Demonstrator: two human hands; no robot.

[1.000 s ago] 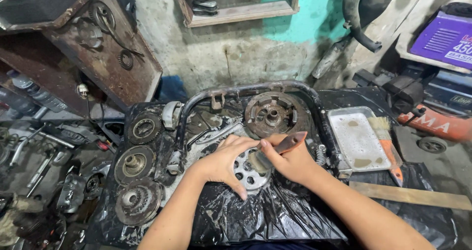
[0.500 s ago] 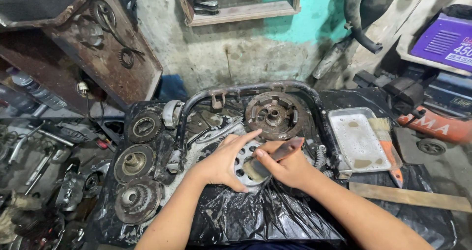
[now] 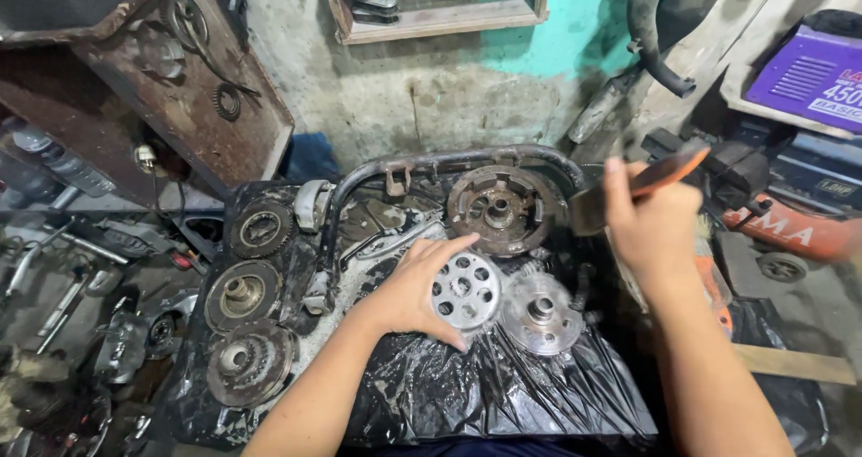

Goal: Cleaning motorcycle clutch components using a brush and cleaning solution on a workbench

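My left hand (image 3: pixel 415 288) rests flat on a silver perforated clutch plate (image 3: pixel 467 291) lying on black plastic sheeting (image 3: pixel 503 394). Beside that plate sits a silver hub with a centre boss (image 3: pixel 541 314). My right hand (image 3: pixel 648 226) is raised to the right, gripping a scraper with an orange handle (image 3: pixel 669 171) and a flat metal blade (image 3: pixel 588 210). Behind both lies a rusty round clutch housing (image 3: pixel 499 208), inside a curved dark metal tube (image 3: pixel 449 164).
Three grimy round clutch parts (image 3: pixel 244 295) line the left of the sheeting. Loose tools and metal parts (image 3: pixel 63 286) crowd the far left. A rusty cabinet (image 3: pixel 180 89), a wall shelf (image 3: pixel 440 13), a purple box (image 3: pixel 808 75) and an orange machine (image 3: pixel 790 232) surround the area.
My right hand has lifted off the silver plate and swung up to the right with the scraper. The silver hub is now uncovered. My left hand stays on the plate.
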